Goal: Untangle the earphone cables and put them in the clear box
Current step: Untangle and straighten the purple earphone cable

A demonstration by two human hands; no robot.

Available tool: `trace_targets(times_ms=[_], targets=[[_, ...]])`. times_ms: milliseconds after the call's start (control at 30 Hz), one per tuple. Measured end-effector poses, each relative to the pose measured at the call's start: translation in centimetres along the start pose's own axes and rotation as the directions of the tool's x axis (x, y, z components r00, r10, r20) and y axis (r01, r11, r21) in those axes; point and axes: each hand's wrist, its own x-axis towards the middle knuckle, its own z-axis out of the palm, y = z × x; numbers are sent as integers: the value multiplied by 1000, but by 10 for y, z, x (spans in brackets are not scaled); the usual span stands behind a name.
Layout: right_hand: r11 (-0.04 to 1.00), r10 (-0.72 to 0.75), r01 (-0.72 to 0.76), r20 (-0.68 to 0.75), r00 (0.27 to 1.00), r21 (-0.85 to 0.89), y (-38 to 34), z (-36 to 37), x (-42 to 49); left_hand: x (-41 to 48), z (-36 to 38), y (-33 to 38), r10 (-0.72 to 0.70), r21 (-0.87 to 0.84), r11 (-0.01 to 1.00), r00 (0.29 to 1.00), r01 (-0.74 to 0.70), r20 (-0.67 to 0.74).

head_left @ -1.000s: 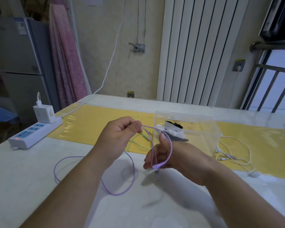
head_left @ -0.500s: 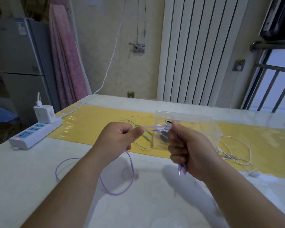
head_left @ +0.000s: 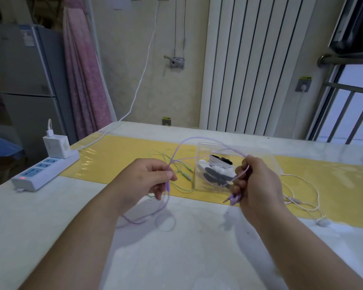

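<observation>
Left of the clear box (head_left: 205, 149), the left hand (head_left: 147, 178) pinches the purple cable (head_left: 168, 188) between thumb and forefinger. In front of the box, the right hand (head_left: 258, 185) curls tightly round its plug end.

Two hands (head_left: 144, 180) (head_left: 259, 185), three loose earphone cables (head_left: 197, 138) (head_left: 182, 188) (head_left: 314, 185), one clear box (head_left: 218, 144), one power strip (head_left: 44, 172).

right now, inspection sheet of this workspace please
surface: pale marbled table with a yellow strip across it.
job's things: thin purple earphone cable strung between both hands; clear plastic box behind, holding white and dark pieces; green earphone cable left of it, white earphone cable right of it.
clutter: white power strip with a white charger plugged in, at the left edge.
hands: left hand pinches the purple cable; right hand grips it, plug poking out below.
cables: white lead running up the wall.
surroundings: grey fridge, pink curtain, white radiator, barred window.
</observation>
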Motion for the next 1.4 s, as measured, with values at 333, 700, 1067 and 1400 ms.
trace_targets(times_ms=[333, 700, 1067, 1400], targets=[[870, 128, -45, 138, 982, -490, 9, 1, -4, -2, 3, 6, 41, -290, 956, 999, -48, -29], [884, 434, -296, 399, 808, -361, 14, 3, -13, 4, 8, 3, 3, -199, 978, 963, -59, -268], [877, 431, -140, 624, 652, -459, 19, -1, -12, 4, 11, 6, -28, -437, 895, 966, -90, -256], [808, 412, 8, 574, 708, -589, 26, 3, -14, 5, 9, 6, 9, -457, 875, 948, -161, -318]])
